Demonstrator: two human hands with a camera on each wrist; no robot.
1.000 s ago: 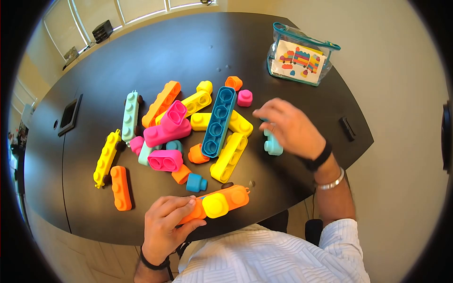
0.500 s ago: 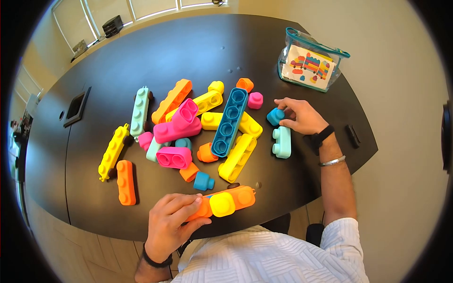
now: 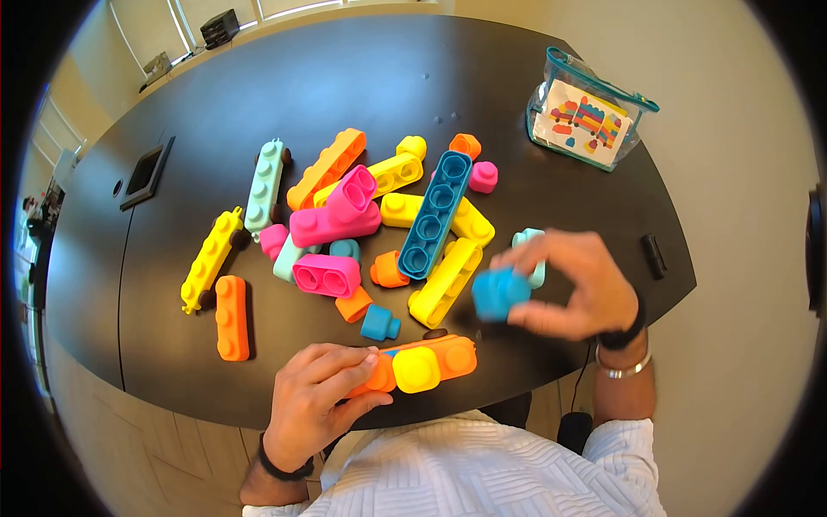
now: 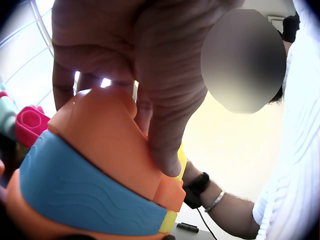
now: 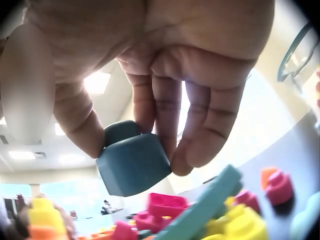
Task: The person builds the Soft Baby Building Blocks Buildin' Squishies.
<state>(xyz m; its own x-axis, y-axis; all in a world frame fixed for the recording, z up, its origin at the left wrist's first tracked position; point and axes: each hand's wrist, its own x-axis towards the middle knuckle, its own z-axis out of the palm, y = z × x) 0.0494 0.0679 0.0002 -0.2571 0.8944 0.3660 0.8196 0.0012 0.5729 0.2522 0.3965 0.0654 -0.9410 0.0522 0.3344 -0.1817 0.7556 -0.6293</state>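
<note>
My left hand (image 3: pixel 314 398) grips the near-left end of a built-up stack of toy building blocks (image 3: pixel 454 355) at the table's front edge. In the left wrist view, an orange block (image 4: pixel 102 137) sits over a blue block (image 4: pixel 85 185), with the thumb along the orange one's side. A yellow block (image 3: pixel 417 370) shows on top of the stack, and a dark wheel (image 3: pixel 437 334) at its far side. Above the table, my right hand (image 3: pixel 594 289) pinches a small blue block (image 5: pixel 134 165) between thumb and fingers. Behind that hand, a mint block (image 3: pixel 536 250) is partly hidden.
A loose pile of pink, yellow and orange blocks lies mid-table, with a long teal block (image 3: pixel 438 215) across it. Yellow (image 3: pixel 211 260) and mint (image 3: pixel 265 185) wheeled bases lie left. A clear zip bag (image 3: pixel 590 112) stands at the back right, a black marker-like object (image 3: pixel 654 257) near the right edge.
My right hand reached the small blue block beside the mint one, took hold of it, and brought it nearer the body and the stack. The left hand keeps its grip on the stack.
</note>
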